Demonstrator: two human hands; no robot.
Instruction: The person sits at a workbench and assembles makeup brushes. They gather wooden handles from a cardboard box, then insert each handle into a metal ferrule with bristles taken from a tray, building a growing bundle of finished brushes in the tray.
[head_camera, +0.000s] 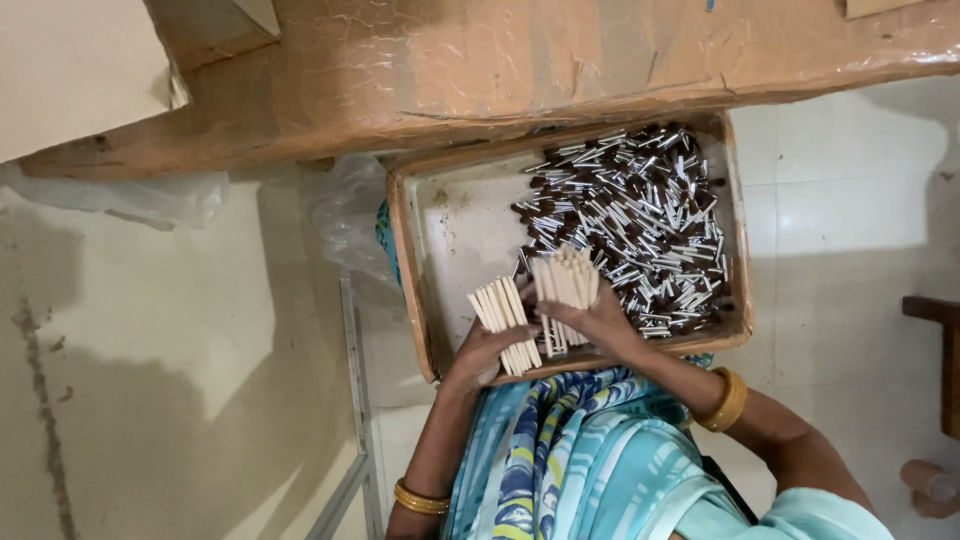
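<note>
My left hand (482, 352) grips a flat row of pale wooden sticks (505, 318) at the near edge of a shallow tray (408, 250) on my lap. Just to its right, my right hand (600, 322) holds a second bunch of pale sticks (566, 280), ends fanned upward over the tray. The two bundles sit side by side, almost touching. In the tray's right half lies a heap of several small dark-and-silver metal caps (640, 225). The tray's left half is bare white. Gold bangles ring both wrists.
A brown cardboard-wrapped tabletop (480, 70) runs across the top, overhanging the tray's far edge. Crumpled clear plastic (345, 215) lies left of the tray. A metal bar (355, 380) slants at my left. A dark wooden piece (940, 350) stands at the right on the pale tiled floor.
</note>
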